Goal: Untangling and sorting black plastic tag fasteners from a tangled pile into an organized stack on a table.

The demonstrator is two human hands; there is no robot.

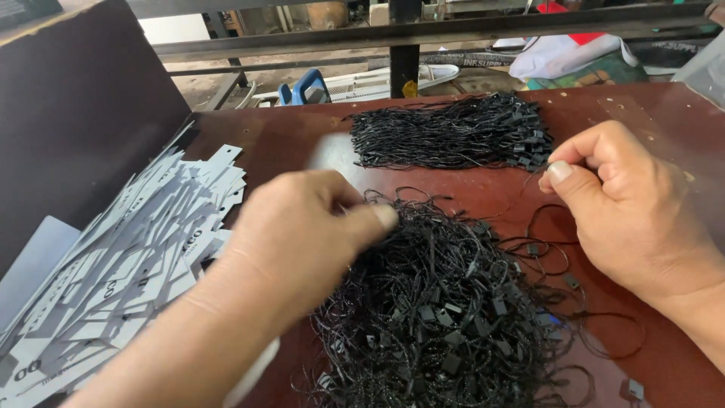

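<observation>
Left hand (pixel 302 234) sits over the near heap of loose black string tags (pixel 445 317), thumb and forefinger pinched together at the heap's far-left edge; motion blur stops me telling whether a string lies between them. Right hand (pixel 627 211) hovers right of that heap, thumb pressed to forefinger, clamped on one thin black string (pixel 538 219) that trails down toward the heap. I count two groups of black strings: the tangled heap near me and one tidy bundle (pixel 453 134) laid flat farther off, well apart from both hands. One spread of white paper tags (pixel 128 257) lies at the left, too many and too overlapped to count. All rest on one reddish-brown table (pixel 287 140). One dark board (pixel 75 98) stands at far left.
</observation>
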